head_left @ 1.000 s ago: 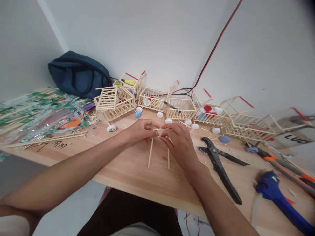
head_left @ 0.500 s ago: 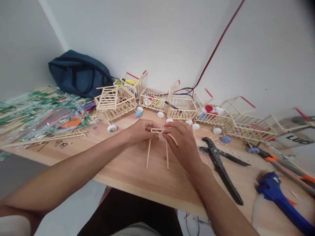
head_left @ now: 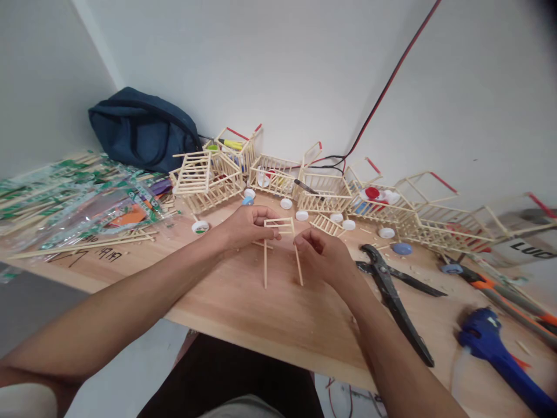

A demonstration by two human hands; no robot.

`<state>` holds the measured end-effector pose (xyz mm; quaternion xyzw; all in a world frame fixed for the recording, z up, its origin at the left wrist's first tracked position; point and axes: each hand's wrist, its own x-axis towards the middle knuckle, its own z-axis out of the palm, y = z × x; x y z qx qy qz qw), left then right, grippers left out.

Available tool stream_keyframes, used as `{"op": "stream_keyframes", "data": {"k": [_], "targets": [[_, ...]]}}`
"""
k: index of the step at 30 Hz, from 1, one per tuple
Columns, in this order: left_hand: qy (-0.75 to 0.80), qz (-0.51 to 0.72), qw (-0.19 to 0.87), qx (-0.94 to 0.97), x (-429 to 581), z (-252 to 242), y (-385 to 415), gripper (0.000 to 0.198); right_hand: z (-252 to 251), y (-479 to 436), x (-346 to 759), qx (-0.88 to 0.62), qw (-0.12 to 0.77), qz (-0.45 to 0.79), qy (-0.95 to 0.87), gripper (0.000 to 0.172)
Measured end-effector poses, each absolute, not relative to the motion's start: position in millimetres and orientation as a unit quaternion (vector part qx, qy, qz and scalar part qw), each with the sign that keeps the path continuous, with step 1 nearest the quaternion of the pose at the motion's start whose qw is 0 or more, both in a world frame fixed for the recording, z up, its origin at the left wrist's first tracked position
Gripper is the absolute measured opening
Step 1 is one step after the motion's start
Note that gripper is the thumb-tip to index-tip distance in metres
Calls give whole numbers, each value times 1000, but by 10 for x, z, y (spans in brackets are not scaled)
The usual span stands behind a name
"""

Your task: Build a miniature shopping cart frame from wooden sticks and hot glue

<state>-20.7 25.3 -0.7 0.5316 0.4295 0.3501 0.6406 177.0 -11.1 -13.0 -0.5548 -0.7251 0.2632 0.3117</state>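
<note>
Between my hands is a small wooden stick frame (head_left: 265, 261), with two long legs pointing toward me and short crossbars at its far end. My left hand (head_left: 249, 226) pinches the left side of the frame near the crossbars. Fingers of my right hand (head_left: 324, 249) close on the upper part of the right leg. Just beyond my right hand lies a small ladder-like stick panel (head_left: 326, 224). White bottle caps (head_left: 301, 215) sit behind the hands. Part of a loose stick shows below my left hand.
Several stick-built carts (head_left: 324, 191) line the wall. Black cutting pliers (head_left: 391, 302), a blue glue gun (head_left: 500, 354) and orange-handled pliers (head_left: 500, 290) lie at right. Wrapped sticks (head_left: 65, 197) and a dark blue bag (head_left: 143, 128) are at left. The table's front edge (head_left: 243, 339) is near me.
My right hand has moved from the crossbars down to the right leg, uncovering the frame's right corner and the ladder-like panel behind. The frame has tilted slightly; my left hand keeps its hold.
</note>
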Motion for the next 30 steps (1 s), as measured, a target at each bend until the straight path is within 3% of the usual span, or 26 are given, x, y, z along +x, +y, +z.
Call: {"op": "stream_keyframes", "data": {"k": [4, 11, 30], "targets": [[432, 342, 638, 539, -204, 20, 254, 28, -164, -88, 1765, -545, 307, 297, -721, 19], [448, 332, 623, 548, -177, 78, 229, 21, -163, -89, 1761, -542, 309, 297, -723, 19], [424, 360, 614, 559, -167, 98, 201, 26, -187, -111, 1689, -535, 312, 316, -718, 21]]}}
